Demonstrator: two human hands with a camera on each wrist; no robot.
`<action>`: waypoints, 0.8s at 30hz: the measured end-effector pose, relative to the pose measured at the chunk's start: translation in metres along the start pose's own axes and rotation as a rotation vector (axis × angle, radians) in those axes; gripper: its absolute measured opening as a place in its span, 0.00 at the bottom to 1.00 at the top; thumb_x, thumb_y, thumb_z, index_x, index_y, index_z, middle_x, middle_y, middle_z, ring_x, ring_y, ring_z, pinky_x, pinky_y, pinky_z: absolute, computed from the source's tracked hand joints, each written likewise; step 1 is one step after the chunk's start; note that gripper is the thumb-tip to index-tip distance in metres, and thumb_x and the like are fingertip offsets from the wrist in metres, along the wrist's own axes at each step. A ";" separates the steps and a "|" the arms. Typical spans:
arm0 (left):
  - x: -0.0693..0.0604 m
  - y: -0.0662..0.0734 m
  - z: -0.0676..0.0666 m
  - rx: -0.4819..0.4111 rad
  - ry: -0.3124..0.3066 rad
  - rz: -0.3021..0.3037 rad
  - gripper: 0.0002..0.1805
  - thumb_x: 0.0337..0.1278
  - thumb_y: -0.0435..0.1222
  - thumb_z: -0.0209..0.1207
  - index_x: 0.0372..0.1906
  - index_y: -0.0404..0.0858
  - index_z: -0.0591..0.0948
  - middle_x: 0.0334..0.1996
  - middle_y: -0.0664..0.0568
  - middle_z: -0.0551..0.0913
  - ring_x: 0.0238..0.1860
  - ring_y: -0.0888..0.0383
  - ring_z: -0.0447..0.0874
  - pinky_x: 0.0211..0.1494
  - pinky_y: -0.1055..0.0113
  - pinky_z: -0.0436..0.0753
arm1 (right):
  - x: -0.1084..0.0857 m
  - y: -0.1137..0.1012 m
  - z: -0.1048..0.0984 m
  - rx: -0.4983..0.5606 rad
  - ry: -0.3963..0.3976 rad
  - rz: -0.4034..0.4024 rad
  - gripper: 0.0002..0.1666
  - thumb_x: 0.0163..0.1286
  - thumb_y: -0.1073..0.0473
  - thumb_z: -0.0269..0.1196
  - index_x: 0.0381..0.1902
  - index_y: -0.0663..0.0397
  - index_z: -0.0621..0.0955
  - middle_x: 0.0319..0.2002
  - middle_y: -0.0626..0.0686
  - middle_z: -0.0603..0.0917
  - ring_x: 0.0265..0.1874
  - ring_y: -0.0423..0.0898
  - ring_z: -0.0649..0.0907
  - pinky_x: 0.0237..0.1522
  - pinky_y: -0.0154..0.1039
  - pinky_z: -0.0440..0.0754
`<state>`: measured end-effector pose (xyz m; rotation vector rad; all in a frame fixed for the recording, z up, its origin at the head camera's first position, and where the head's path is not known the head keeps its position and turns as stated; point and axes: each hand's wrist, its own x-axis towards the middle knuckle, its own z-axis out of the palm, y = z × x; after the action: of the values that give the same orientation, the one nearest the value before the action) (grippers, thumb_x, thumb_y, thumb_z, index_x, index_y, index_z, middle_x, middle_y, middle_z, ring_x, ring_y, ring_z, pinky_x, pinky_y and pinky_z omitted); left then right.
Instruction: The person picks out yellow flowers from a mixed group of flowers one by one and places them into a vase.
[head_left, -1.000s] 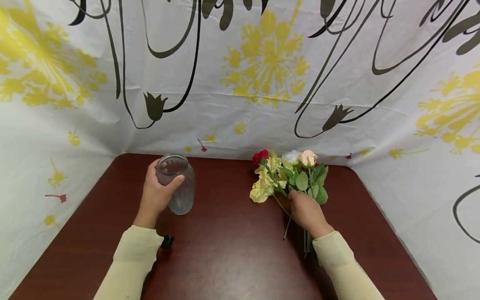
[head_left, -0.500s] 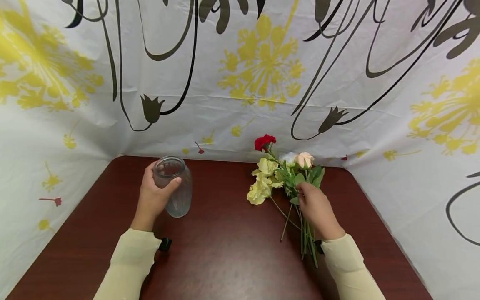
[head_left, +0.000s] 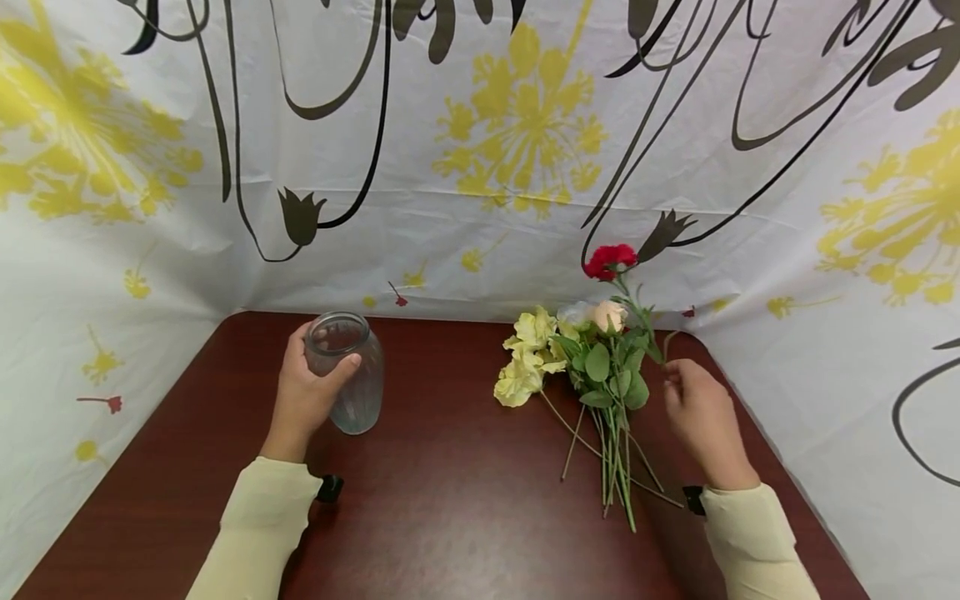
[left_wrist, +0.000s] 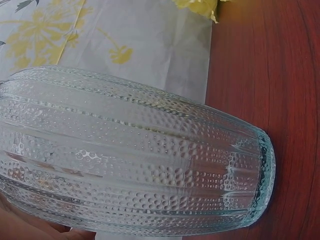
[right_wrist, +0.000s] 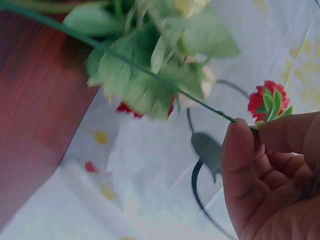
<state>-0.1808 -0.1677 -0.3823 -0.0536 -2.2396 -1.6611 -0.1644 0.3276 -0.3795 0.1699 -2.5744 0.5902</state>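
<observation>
My left hand [head_left: 311, 392] grips a clear glass vase [head_left: 362, 396] around its upper part, at the left of the table. In the left wrist view the vase's ribbed, dimpled glass [left_wrist: 140, 155] fills most of the picture. My right hand [head_left: 703, 421] pinches the thin green stem of a red carnation [head_left: 611, 261] between thumb and fingertip. The bloom is raised above the other flowers, as the right wrist view also shows the red head [right_wrist: 270, 100]. Just left of that hand lies a bunch with a peach rose [head_left: 609, 317] and yellow flowers [head_left: 528, 358].
Several green stems [head_left: 618, 467] fan toward the front of the dark red-brown table [head_left: 450, 500]. A patterned white cloth [head_left: 465, 250] stands behind the table and at both sides. Another red bloom [right_wrist: 130, 109] shows partly behind leaves in the right wrist view.
My right hand has moved right, drawing the red carnation up and away from the bunch. The left hand keeps its grip on the vase.
</observation>
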 end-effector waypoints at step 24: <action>0.009 -0.031 0.000 0.007 0.006 0.012 0.46 0.55 0.44 0.69 0.76 0.47 0.57 0.68 0.44 0.65 0.63 0.47 0.68 0.58 0.36 0.71 | -0.010 0.096 -0.015 -0.192 -0.145 0.191 0.06 0.60 0.72 0.47 0.32 0.66 0.73 0.29 0.69 0.78 0.27 0.69 0.78 0.22 0.60 0.70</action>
<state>-0.1964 -0.1783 -0.4079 -0.0596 -2.2366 -1.6449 -0.1705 0.4204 -0.4086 -0.1033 -2.7904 0.4072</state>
